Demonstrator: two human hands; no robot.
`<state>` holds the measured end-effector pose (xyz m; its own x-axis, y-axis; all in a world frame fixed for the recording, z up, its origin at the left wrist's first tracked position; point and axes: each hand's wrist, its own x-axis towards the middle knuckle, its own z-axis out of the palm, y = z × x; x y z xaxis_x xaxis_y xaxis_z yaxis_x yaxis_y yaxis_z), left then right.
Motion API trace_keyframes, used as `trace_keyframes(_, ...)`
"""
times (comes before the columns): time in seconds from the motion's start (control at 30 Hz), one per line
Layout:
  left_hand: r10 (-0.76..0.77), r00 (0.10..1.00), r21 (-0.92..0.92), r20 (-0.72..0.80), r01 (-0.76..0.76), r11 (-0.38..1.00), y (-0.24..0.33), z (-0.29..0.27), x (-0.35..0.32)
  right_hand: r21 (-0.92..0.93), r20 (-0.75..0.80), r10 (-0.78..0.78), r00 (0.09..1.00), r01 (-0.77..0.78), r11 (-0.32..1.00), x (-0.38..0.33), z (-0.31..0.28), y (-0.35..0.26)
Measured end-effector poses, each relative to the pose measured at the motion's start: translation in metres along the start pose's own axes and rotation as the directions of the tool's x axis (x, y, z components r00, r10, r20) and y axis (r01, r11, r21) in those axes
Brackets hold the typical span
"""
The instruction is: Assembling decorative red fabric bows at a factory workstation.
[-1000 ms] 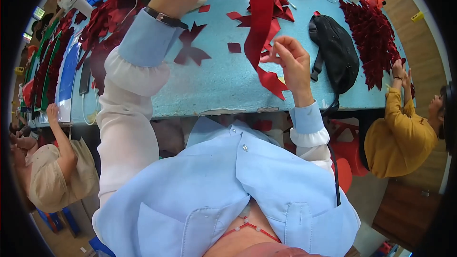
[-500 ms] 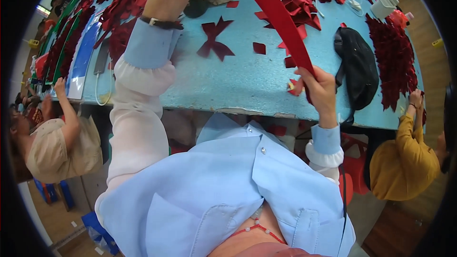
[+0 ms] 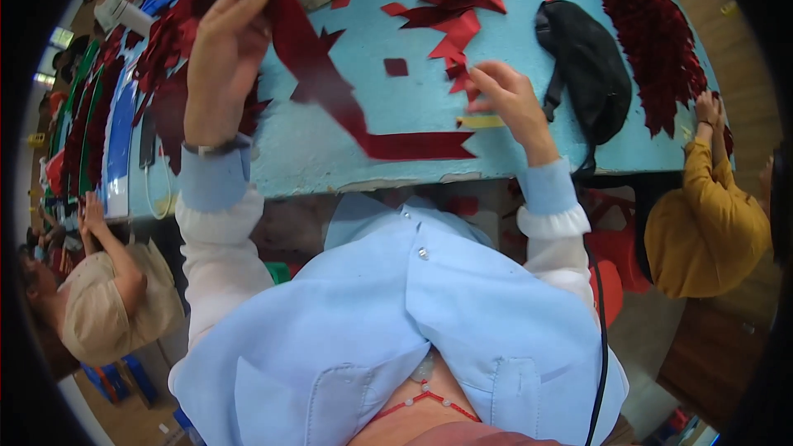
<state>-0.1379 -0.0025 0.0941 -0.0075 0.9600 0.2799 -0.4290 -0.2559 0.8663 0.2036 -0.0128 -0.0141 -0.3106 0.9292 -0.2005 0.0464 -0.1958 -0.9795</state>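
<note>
My left hand [image 3: 227, 58] is raised over the left part of the table, its fingers pinching the upper end of a wide dark red ribbon [image 3: 318, 74]. The ribbon hangs down, folds near the table's front edge and lies flat toward the right, ending in a notched tip. My right hand [image 3: 508, 103] hovers at the right with its fingers apart, away from the ribbon. Just below its fingers lies a narrow yellow object [image 3: 481, 121], its kind unclear. Cut red ribbon pieces [image 3: 454, 41] lie beside the fingertips, and a small red square [image 3: 396, 67] lies between my hands.
The worn blue table [image 3: 330, 182] has a chipped front edge. A black waist bag [image 3: 585, 74] lies right, before a heap of dark red cut pieces [image 3: 652, 49]. More red pieces [image 3: 169, 41] are piled left. Co-workers sit at both sides; a red stool [image 3: 615, 239] stands below right.
My right hand has let go of the ribbon, whose end now rests on the table. My left hand has come down and nearer, still pinching the other end. The whole view has shifted.
</note>
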Motion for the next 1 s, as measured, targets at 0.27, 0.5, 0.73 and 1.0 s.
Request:
trace_keyframes(0.27,-0.211,0.954,0.166,0.212,0.178,0.970,-0.008,0.097,-0.024,0.262,-0.408,-0.490,0.770,0.613,0.745,-0.007,-0.109,-0.110)
trace_keyframes(0.5,-0.215,0.953,0.164,0.215,0.182,0.970,-0.037,0.131,-0.025,0.267,-0.793,-0.411,0.450,0.862,0.430,-0.009,-0.304,-0.182)
trace_keyframes(0.73,-0.273,0.947,0.060,0.170,0.267,0.962,-0.102,0.074,-0.010,0.305,-0.157,-0.484,0.861,0.509,0.805,0.018,-0.080,-0.081)
trace_keyframes(1.0,-0.134,0.986,0.206,0.101,0.111,0.972,-0.128,0.056,-0.054,0.201,-0.030,-0.263,0.964,0.264,0.943,0.039,0.078,-0.015)
